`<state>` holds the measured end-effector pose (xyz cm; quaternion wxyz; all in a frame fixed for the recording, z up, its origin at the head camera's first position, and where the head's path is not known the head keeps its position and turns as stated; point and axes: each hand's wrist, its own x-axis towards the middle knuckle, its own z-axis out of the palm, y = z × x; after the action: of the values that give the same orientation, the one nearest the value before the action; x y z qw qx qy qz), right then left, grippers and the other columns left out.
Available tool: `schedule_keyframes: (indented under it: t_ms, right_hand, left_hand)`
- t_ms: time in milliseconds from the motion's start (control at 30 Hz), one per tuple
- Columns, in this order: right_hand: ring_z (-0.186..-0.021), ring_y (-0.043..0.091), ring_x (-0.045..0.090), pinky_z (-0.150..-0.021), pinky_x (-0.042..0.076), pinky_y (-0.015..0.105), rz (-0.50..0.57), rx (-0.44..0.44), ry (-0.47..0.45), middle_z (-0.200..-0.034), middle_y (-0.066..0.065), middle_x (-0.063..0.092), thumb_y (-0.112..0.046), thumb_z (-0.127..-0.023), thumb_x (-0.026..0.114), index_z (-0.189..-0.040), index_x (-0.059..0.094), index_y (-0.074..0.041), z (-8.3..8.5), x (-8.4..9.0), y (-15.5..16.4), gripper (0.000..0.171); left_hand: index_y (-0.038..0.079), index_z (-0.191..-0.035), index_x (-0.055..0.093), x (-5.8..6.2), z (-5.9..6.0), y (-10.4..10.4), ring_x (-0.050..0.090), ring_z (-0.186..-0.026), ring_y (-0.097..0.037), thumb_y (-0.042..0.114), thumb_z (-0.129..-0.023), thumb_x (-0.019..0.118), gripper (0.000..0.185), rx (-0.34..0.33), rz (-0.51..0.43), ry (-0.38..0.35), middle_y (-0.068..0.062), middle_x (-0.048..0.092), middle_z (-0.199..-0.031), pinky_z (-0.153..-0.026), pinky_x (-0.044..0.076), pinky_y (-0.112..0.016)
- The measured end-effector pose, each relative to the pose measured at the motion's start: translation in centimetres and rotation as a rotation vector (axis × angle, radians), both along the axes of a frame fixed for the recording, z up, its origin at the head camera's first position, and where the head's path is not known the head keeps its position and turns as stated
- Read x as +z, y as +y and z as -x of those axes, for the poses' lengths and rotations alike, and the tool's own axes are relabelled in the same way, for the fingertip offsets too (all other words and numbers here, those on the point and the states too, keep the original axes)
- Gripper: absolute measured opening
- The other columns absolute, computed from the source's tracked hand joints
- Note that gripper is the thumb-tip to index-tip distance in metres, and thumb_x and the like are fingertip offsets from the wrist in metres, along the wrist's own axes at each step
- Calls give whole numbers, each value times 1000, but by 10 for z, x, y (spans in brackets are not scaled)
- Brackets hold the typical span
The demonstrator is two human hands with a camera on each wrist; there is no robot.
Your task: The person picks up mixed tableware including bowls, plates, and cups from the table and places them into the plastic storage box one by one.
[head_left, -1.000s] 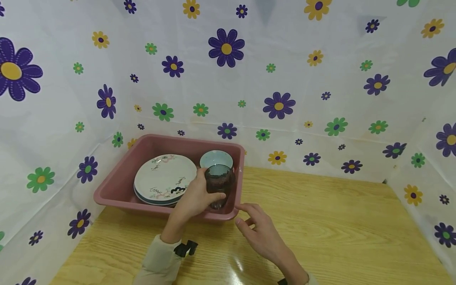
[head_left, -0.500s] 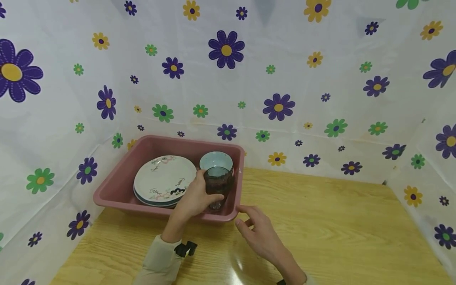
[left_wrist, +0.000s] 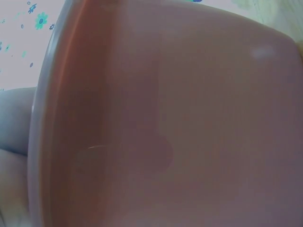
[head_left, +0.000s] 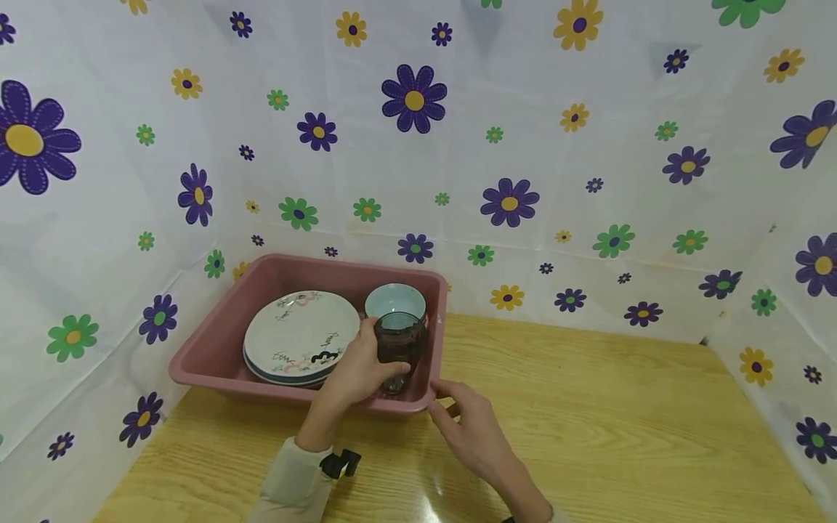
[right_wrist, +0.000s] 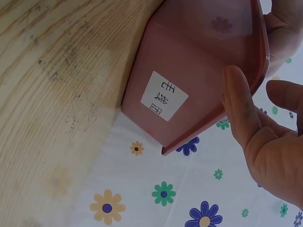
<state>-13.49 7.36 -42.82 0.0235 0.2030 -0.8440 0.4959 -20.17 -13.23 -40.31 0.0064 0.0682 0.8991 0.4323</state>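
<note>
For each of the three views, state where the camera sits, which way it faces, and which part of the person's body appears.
Head: above, facing forward and down at the pink tub; left hand grips the dark glass, right hand at the tub's corner.
Left wrist: pressed close to the tub's wall; no hand clearly visible.
Right wrist: low, facing the tub's outer wall and its label; right hand's fingers show.
All three share the tub.

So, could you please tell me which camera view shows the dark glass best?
The head view: the dark glass stands upright in the pink tub, gripped by the left hand. The left wrist view shows only blurred pink tub wall; the right wrist view shows the tub's outside, not the glass.
</note>
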Motion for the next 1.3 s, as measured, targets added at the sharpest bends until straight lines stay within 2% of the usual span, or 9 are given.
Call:
schedule_keyframes:
  t_ms: [333, 800, 1300]
  right_hand:
    - [-76, 14, 66, -63, 54, 22, -14, -66, 47, -105, 10, 69, -8, -96, 62, -123, 65, 2, 2, 1, -5, 28]
    - [-75, 15, 66, -61, 53, 22, -3, -85, 31, -103, 8, 69, -9, -96, 63, -124, 65, 0, 1, -2, -6, 29]
    - [-73, 19, 67, -60, 53, 22, 1, -88, 63, -101, 10, 70, -9, -95, 64, -121, 65, 2, 1, -2, -7, 28]
  left_hand:
    - [-8, -150, 16, -3, 3, 0, 39, -138, -42, 23, -84, 80, 96, 4, 2, -2, -31, 36, -149, -112, 33, -56]
    - [-9, -150, 18, -3, 2, 1, 40, -138, -42, 24, -82, 82, 99, 17, 8, 0, -31, 36, -149, -112, 33, -56]
    - [-6, -154, 8, -2, 1, -2, 39, -137, -44, 25, -83, 81, 107, -4, 8, 2, -34, 31, -152, -111, 34, -57]
